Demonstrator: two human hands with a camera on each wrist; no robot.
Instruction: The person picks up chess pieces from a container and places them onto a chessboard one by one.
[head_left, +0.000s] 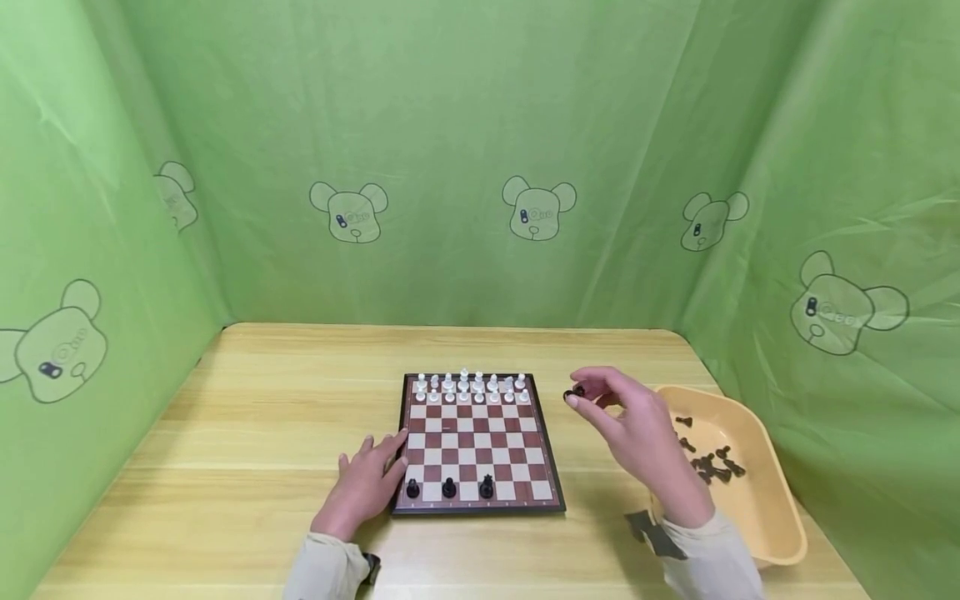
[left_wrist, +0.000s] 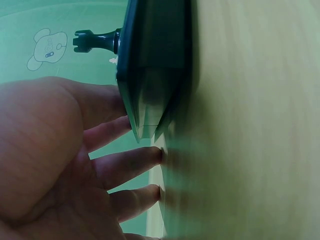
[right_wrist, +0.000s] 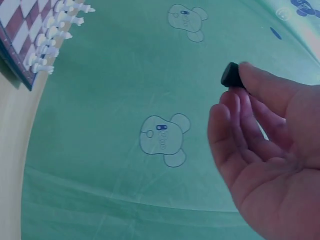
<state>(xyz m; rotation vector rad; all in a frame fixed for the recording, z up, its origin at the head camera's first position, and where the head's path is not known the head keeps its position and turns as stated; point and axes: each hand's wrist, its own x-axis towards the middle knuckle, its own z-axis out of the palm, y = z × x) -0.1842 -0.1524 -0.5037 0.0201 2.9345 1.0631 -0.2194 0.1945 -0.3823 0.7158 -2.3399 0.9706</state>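
My left hand [head_left: 364,483] lies at the left edge of the chessboard [head_left: 477,506], fingers extended, with fingertips on the rim. In the left wrist view, other fingers [left_wrist: 132,165] of it reach the wooden table. To the right of the board, my raised right hand [head_left: 633,425] pinches a black chess piece [head_left: 574,393] between thumb and fingertips. Its round base [right_wrist: 230,76] points outward in the right wrist view; the upper part is hidden. On the near row stand a black rook [head_left: 412,489], a smaller-looking black piece [head_left: 448,488] and a black king [head_left: 487,487].
White chess pieces [head_left: 464,383] fill the two far rows of the board. A light orange bin [head_left: 772,500] at the right holds several loose black pieces [head_left: 716,468]. Green curtains [head_left: 480,125] enclose the wooden table [head_left: 247,400] at the back and sides.
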